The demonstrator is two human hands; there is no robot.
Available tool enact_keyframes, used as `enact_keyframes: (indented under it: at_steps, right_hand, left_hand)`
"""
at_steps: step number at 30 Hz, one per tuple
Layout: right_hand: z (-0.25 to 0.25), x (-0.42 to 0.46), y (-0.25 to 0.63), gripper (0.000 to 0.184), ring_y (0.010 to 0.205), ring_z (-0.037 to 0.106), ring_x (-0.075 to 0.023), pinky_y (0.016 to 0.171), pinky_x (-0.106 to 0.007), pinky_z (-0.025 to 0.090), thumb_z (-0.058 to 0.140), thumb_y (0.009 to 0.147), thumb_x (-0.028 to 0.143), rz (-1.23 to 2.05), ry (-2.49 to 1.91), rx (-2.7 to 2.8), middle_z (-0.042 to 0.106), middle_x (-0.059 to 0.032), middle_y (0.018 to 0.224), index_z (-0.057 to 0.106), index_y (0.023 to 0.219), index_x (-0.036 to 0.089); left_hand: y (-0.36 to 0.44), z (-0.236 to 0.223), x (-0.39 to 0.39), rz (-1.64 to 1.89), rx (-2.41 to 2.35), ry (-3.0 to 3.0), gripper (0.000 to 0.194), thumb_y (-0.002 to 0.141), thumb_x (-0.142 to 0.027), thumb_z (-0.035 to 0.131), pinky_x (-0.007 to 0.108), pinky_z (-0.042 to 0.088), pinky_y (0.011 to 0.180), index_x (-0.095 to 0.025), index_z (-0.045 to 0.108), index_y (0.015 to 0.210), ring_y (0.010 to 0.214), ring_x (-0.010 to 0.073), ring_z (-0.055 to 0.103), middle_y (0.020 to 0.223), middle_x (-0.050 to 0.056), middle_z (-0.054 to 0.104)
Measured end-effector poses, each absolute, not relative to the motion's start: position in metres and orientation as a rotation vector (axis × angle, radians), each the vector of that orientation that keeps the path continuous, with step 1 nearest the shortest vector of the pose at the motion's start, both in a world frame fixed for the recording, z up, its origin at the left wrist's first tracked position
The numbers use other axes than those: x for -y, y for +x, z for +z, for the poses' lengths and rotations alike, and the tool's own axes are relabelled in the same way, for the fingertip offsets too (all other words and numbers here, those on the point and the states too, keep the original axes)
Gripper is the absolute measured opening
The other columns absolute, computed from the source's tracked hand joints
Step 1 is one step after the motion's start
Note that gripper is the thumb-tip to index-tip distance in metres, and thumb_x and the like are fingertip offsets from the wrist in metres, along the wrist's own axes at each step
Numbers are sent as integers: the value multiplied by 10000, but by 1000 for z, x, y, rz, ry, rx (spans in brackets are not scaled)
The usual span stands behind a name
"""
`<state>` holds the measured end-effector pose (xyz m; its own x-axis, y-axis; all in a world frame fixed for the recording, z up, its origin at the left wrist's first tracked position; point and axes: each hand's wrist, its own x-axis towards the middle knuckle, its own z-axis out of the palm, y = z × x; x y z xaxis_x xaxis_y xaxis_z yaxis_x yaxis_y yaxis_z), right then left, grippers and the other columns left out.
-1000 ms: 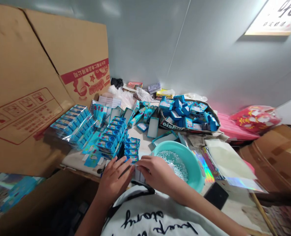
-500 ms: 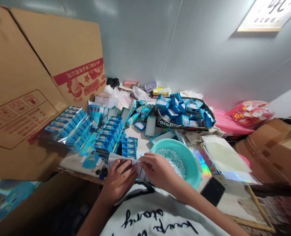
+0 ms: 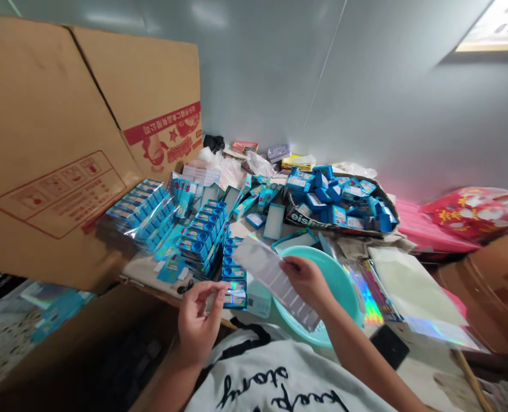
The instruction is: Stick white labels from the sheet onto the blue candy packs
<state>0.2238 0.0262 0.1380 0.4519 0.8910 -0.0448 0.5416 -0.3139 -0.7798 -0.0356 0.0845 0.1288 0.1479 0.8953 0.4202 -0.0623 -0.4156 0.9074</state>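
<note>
My right hand (image 3: 303,277) grips a translucent sheet (image 3: 271,269) by its right edge. The sheet is divided into rectangles like a sticker sheet and is tilted over the front left of a turquoise basin (image 3: 354,292). My left hand (image 3: 200,315) is closed in a pinch, thumb against forefinger, beside the near end of a row of small blue boxes (image 3: 232,257). Whatever the pinch holds is too small to make out. A shiny patch shows on the nearest box (image 3: 235,298). Left of that row, more blue boxes (image 3: 202,232) are stacked in steps.
A black-sided carton (image 3: 322,225) heaped with blue boxes stands behind the basin. Film-wrapped boxes (image 3: 144,212) lie at the left, beside a large cardboard box (image 3: 159,80). Pale sheets (image 3: 412,280) and a black phone-like slab (image 3: 390,346) lie at the right.
My hands have moved apart. The sheet, earlier between both hands, is now in my right hand over the basin, and my left hand has let go of it. The view has shifted left.
</note>
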Motion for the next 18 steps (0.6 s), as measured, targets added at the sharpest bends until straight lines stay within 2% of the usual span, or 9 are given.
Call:
enact_keyframes:
  at_steps: [2, 4, 7, 8, 10, 12, 15, 18]
  right_hand:
    - [107, -16, 251, 329, 798, 647, -230, 693, -293, 459, 486, 918, 396, 658, -2197, 1138, 724, -73, 863, 716, 927, 160]
    - [79, -4, 271, 319, 841, 670, -282, 736, -345, 481, 504, 889, 309, 696, -2364, 1085, 730, -143, 912, 717, 1004, 102]
    - [57, 6, 274, 472, 1025, 644, -405, 838, -481, 478, 519, 846, 200, 514, -2578, 1097, 661, -287, 1152, 606, 1270, 11]
    - [56, 5, 267, 518, 1101, 614, -421, 883, -511, 468, 504, 856, 184, 405, -2585, 1173, 615, -302, 1246, 549, 1345, 18]
    - [64, -2, 241, 507, 1216, 557, -391, 984, -520, 442, 458, 903, 182, 263, -2402, 1411, 560, -260, 1359, 514, 1396, 81]
    - [82, -15, 205, 437, 1244, 546, -330, 1046, -484, 432, 443, 946, 214, 340, -2039, 1610, 579, -191, 1360, 549, 1366, 154]
    - [115, -33, 148, 395, 1220, 572, -266, 1039, -425, 463, 510, 967, 280, 620, -1552, 1706, 611, -125, 1331, 552, 1358, 236]
    - [137, -45, 108, 416, 1112, 635, -232, 967, -368, 501, 600, 937, 301, 792, -1269, 1700, 677, -107, 1209, 559, 1344, 221]
  left_hand:
    - [-41, 129, -83, 1365, -940, 1453, 347, 854, -172, 714, 294, 629, 807, -228, 555, 1157, 888, 159, 740, 1073, 50, 676]
    - [-48, 129, -82, 1354, -1006, 1371, 450, 845, -223, 734, 300, 630, 815, -250, 516, 1237, 887, 149, 735, 1172, 69, 638]
    - [-58, 127, -82, 1337, -1083, 1333, 578, 826, -261, 760, 304, 625, 819, -268, 466, 1323, 882, 141, 724, 1212, 83, 620]
    - [-61, 126, -81, 1318, -1104, 1335, 592, 825, -271, 761, 305, 621, 825, -267, 460, 1335, 893, 146, 723, 1203, 84, 625]
    - [-66, 125, -80, 1273, -1128, 1343, 590, 833, -292, 754, 309, 616, 831, -261, 456, 1342, 909, 158, 727, 1178, 84, 639]
    - [-69, 126, -79, 1245, -1141, 1349, 575, 840, -310, 746, 308, 612, 828, -254, 460, 1336, 911, 167, 734, 1154, 83, 652]
    - [-73, 128, -78, 1219, -1159, 1363, 557, 844, -320, 742, 304, 610, 821, -250, 470, 1324, 904, 171, 739, 1135, 81, 664]
    - [-76, 134, -77, 1206, -1147, 1390, 540, 846, -318, 737, 308, 615, 823, -243, 479, 1315, 918, 176, 739, 1119, 83, 674]
